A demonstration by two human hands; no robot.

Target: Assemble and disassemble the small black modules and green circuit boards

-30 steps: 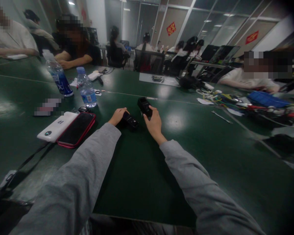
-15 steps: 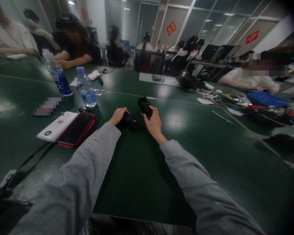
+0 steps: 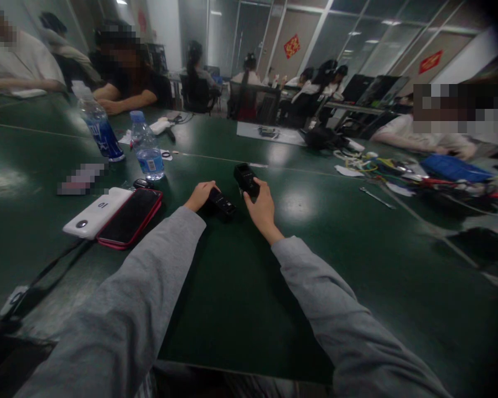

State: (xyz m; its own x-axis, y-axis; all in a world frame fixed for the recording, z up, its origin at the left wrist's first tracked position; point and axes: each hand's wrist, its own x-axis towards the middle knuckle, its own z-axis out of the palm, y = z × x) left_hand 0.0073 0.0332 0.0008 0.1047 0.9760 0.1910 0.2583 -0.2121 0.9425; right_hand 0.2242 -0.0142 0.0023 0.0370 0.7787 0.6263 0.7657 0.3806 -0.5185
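My left hand [image 3: 201, 196] is closed around the near-left end of a small black block-shaped device [image 3: 224, 204] with small pale markings on its upper face. My right hand [image 3: 260, 205] grips a second black block-shaped device [image 3: 245, 178] by its right side, thumb on the near side. The second one sits farther out and is tilted. A short gap separates the two devices, both low over the green table [image 3: 240, 298]. What kind of devices they are I cannot make out, and my fingers cover part of each.
Left of my hands lie a red-edged phone [image 3: 130, 217], a white power bank [image 3: 97, 213], a water bottle [image 3: 147, 149] and a blue-drink bottle [image 3: 99, 127]. A wrench [image 3: 377, 197] and tangled cables [image 3: 377, 166] lie at the right. Several people sit around.
Both hands keep their grip on the two black devices, with hardly any movement. The view has shifted very slightly.
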